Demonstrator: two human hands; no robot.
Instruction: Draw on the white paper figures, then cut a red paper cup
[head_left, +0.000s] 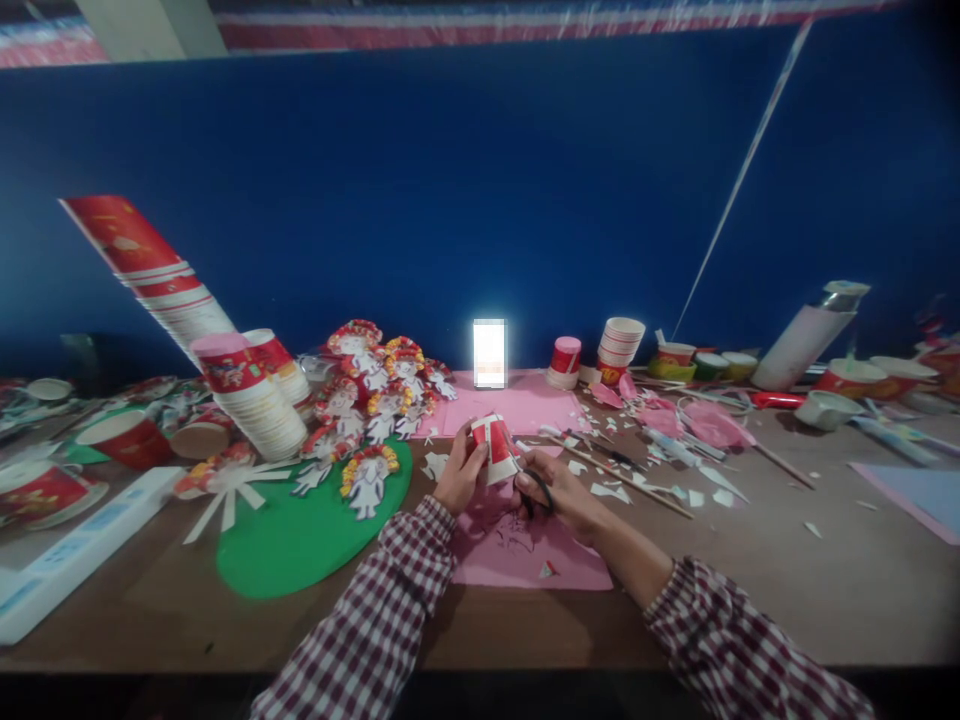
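Observation:
My left hand (461, 472) is closed on a red and white paper cup (493, 448), tilted in front of me. In my right hand (564, 492) is a pair of black-handled scissors (534, 492), with fingers through the loops. The blades are up against the cup's right side; whether they are cutting into it I cannot tell. Beneath both hands lies a pink sheet (570, 560) marked with dark lines, and a small red and white scrap (550, 569) rests on it.
Left of my hands, several paper cutout figures (369, 478) lie on and behind a green sheet (270, 550). Stacked paper cups (259, 410) lean further left. White scraps and a wooden stick (637, 478) lie to the right. A blue partition (480, 200) stands behind the table.

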